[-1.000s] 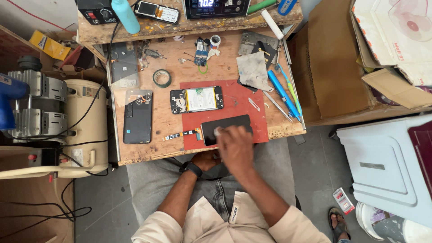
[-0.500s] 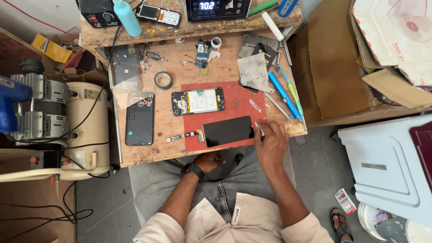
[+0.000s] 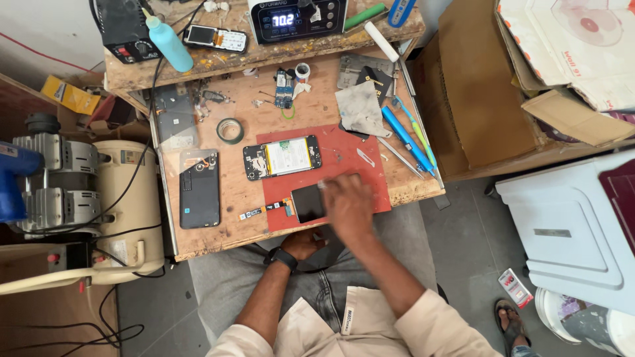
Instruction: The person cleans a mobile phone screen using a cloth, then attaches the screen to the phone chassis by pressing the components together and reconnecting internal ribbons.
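My right hand (image 3: pixel 347 208) lies blurred over the right part of a black phone display panel (image 3: pixel 305 202) on a red mat (image 3: pixel 360 149). The panel's flex cable (image 3: pixel 268 209) trails off to the left onto the wooden table (image 3: pixel 231 221). Just beyond the panel lies an opened phone (image 3: pixel 282 157) with its white battery showing. My left hand (image 3: pixel 301 243), with a black watch on the wrist, is curled at the table's near edge over my lap; whether it holds anything is hidden.
A black phone back (image 3: pixel 200 188), a tape roll (image 3: pixel 230 130), a grey cloth (image 3: pixel 360 109) and blue tools (image 3: pixel 405 135) lie on the table. A unit with a digital display (image 3: pixel 297 18) and a blue bottle (image 3: pixel 167 41) stand behind. A compressor (image 3: pixel 79 198) is left, cardboard boxes (image 3: pixel 476 86) right.
My right hand went from the display panel to its right end and has now come back over the panel. The left hand has stayed at the table's edge.
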